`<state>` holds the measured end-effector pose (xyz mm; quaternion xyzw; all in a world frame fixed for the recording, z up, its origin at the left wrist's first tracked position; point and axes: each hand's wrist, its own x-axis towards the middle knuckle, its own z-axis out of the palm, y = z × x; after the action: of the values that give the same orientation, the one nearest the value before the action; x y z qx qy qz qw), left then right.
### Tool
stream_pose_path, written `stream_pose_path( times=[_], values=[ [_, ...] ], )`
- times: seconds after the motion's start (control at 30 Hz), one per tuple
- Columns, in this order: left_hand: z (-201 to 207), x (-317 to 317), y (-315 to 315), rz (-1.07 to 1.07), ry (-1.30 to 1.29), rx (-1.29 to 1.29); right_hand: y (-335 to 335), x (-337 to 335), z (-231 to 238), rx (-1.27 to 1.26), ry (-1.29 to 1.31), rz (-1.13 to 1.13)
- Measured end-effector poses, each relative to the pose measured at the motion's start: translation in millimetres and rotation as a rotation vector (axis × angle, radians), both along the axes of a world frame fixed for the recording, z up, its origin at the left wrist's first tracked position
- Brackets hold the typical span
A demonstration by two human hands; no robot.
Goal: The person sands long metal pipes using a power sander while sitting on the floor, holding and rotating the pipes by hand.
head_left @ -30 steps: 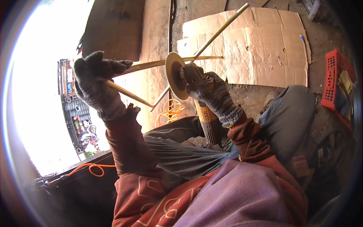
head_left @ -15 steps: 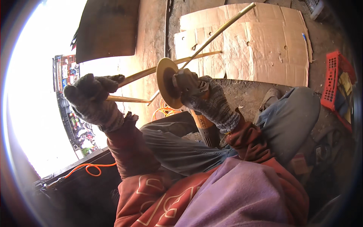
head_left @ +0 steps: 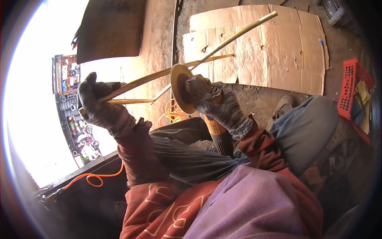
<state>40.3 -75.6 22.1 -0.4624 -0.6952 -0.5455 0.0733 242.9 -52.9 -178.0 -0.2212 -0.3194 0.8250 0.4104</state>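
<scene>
My left hand (head_left: 101, 104), in a dark knitted glove, is closed round one end of a brass-coloured bent metal rod frame (head_left: 141, 83). One of its fingers is lifted off the bars. The frame's long bars cross and reach away over the floor. My right hand (head_left: 223, 104), gloved too, grips an angle grinder (head_left: 217, 131) near its head. The grinder's orange and dark body points down toward my lap. Its round disc (head_left: 180, 88) stands nearly upright right at the frame's bars; whether the two touch I cannot tell.
Flattened cardboard (head_left: 274, 51) lies on the floor ahead. A red plastic crate (head_left: 348, 89) stands at the right, a grey crate (head_left: 334, 12) at the far right. Orange cord (head_left: 173, 113) coils beyond my legs. A dark sheet (head_left: 111, 30) is at the upper left, beside bright daylight.
The rod frame has shifted and turned slightly, its far end now lower and further right. A finger of my left hand has lifted. The grinder's disc has moved slightly right and down.
</scene>
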Motion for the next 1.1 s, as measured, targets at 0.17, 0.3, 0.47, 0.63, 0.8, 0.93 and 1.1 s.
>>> stream_pose_path(
  times=[0.17, 0.3, 0.47, 0.63, 0.8, 0.93, 1.1],
  values=[
    [-14.1, 1.4, 5.2, -0.13, 0.117, 0.18, 10.6, 5.2, -46.3, -0.268, -0.091, 0.112],
    [-15.6, -10.5, -5.3, -0.315, 0.163, 0.264, -4.4, -1.4, -10.2, -0.249, 0.174, 0.107],
    [-19.4, -12.7, -12.5, -0.436, 0.069, 0.277, 0.8, 6.7, 6.5, 0.035, 0.036, 0.111],
    [-20.2, -6.1, -14.9, -0.424, -0.011, 0.27, 0.3, 1.9, -28.5, -0.255, -0.064, 0.063],
    [-27.3, -12.3, -6.4, -0.237, 0.076, 0.389, -17.4, -8.7, -13.5, 0.259, -0.216, -0.008],
    [-27.2, 2.6, -6.7, -0.13, -0.016, 0.396, -8.6, -0.5, -19.5, -0.171, -0.014, 0.156],
    [-33.3, -9.6, -23.5, -0.281, 0.058, 0.267, -6.2, -2.1, -35.2, -0.212, -0.019, 0.148]
  ],
)
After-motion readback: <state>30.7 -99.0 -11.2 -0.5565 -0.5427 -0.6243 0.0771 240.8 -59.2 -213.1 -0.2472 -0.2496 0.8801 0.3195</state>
